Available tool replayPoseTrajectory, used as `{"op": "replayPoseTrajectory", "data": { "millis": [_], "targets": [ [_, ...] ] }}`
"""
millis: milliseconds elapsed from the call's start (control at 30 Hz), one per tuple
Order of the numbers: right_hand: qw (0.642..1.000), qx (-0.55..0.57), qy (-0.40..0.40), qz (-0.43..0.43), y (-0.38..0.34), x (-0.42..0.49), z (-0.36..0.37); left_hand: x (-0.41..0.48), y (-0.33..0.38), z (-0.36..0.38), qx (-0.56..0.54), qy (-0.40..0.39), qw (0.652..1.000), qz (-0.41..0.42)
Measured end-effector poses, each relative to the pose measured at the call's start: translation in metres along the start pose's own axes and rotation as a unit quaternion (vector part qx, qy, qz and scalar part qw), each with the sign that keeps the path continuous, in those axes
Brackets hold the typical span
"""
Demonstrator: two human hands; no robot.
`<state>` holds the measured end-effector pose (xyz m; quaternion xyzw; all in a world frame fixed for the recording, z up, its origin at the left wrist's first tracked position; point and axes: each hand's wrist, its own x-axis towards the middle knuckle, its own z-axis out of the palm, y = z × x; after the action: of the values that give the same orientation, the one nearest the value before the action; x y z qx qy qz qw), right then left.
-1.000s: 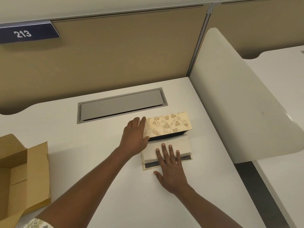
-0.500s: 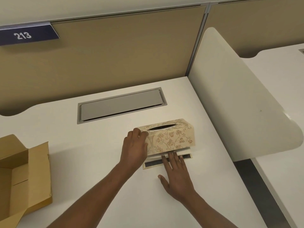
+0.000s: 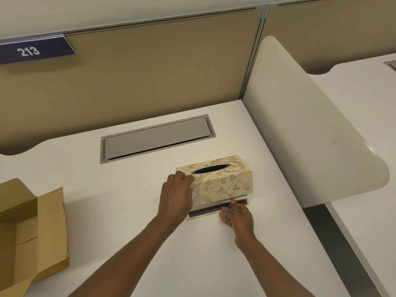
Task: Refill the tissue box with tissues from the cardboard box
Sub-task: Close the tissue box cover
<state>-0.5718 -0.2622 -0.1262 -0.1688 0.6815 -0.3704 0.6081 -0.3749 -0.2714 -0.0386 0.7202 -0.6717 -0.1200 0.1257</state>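
Observation:
The cream tissue box (image 3: 222,183) with a gold floral print stands on the white desk (image 3: 128,211), its oval slot facing up. Its flat base flap (image 3: 203,213) with a dark strip lies on the desk at the box's front. My left hand (image 3: 176,196) grips the box's left end. My right hand (image 3: 236,216) pinches the front edge of the base flap, just below the box. The open brown cardboard box (image 3: 32,228) sits at the desk's left edge; no tissues show inside it.
A grey cable hatch (image 3: 156,138) is set into the desk behind the tissue box. A tan partition wall with a "213" sign (image 3: 32,50) rises at the back. A cream side divider (image 3: 300,129) bounds the desk on the right.
The tissue box's cover has swung from tilted back to upright over its base. My right hand went from lying flat on the base to pinching its front edge.

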Motion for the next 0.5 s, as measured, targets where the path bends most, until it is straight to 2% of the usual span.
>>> {"op": "replayPoseTrajectory", "data": {
  "millis": [500],
  "targets": [
    [0.998,0.061,-0.019,0.005,-0.009,0.021,-0.001,-0.007,-0.001,0.003,-0.038,-0.017,0.999,0.004]
  ]
}}
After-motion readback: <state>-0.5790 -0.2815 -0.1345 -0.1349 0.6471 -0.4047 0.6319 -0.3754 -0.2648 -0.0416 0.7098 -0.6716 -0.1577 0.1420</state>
